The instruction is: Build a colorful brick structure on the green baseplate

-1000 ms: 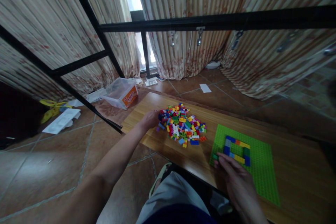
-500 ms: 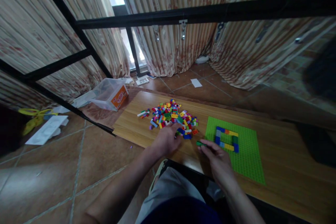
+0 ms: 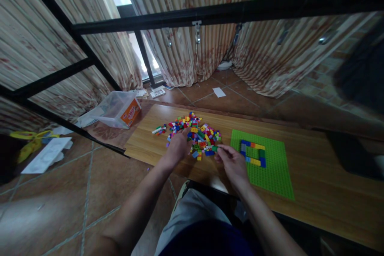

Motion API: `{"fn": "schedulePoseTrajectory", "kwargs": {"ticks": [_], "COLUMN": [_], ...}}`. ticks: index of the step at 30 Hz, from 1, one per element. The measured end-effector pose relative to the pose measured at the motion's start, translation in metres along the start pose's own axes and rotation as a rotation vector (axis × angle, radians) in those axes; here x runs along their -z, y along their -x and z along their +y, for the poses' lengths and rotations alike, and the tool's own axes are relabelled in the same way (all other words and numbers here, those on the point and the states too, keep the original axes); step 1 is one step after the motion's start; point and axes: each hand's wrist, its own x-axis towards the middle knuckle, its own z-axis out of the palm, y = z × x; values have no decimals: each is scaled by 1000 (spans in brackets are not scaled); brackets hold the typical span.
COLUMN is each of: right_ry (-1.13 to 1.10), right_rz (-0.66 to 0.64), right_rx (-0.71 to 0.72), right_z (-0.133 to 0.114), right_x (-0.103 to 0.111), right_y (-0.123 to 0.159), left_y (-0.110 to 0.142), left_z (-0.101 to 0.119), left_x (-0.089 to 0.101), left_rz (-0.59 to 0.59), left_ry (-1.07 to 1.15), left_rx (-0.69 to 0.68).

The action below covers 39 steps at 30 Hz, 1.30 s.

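Note:
A heap of mixed toy building bricks (image 3: 201, 131) lies on the wooden tabletop. My left hand (image 3: 177, 146) is at the heap's near left side, fingers stretched out and apart over the bricks; I see nothing held in it. Between the thumb and fingers of my right hand (image 3: 233, 162) is a green brick (image 3: 215, 149), at the heap's right edge. Just right of that hand lies a green baseplate (image 3: 274, 176), bearing a rectangular ring of bricks (image 3: 255, 162) in blue, yellow, green, grey and orange.
The wooden table (image 3: 318, 176) runs far to the right, where a dark object (image 3: 351, 156) lies. On the floor past its left end is a clear plastic box (image 3: 112, 108) with an orange label. A black metal frame (image 3: 168, 22) crosses ahead of the curtains.
My left hand has moved left and farther into the heap, shifting some bricks toward the near edge. My right hand has carried the green brick left and forward to the heap. The view has shifted slightly.

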Motion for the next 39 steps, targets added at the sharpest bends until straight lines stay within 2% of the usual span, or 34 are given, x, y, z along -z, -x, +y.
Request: {"fn": "schedulePoseTrajectory", "kwargs": {"ticks": [5, 8, 10, 14, 16, 18, 24, 31, 34, 39], "right_ry": [-183, -302, -348, -366, -329, -247, 68, 331, 395, 445], "right_rz": [39, 39, 33, 32, 65, 114, 228, 352, 351, 360], "right_rx": [-77, -103, -113, -111, -102, -85, 32, 80, 76, 97], "right_z": [0, -2, -2, 0, 3, 7, 17, 32, 37, 44], "right_x": [11, 17, 20, 31, 39, 50, 95, 148, 158, 161], "right_y": [10, 16, 20, 27, 30, 34, 45, 51, 52, 55], "left_y": [18, 40, 56, 77, 77, 73, 60, 66, 67, 68], "left_z": [3, 16, 26, 36, 34, 29, 14, 10, 10, 11], "left_x": [-5, -13, -22, -41, -48, -52, -54, -65, -70, -73], "left_rz": [93, 131, 103, -13, -75, -89, 9, 156, 192, 200], "left_ry": [155, 256, 291, 266, 242, 221, 206, 229, 231, 225], "left_rx": [-13, -107, -188, -251, -268, -272, -215, -249, -265, -272]}}
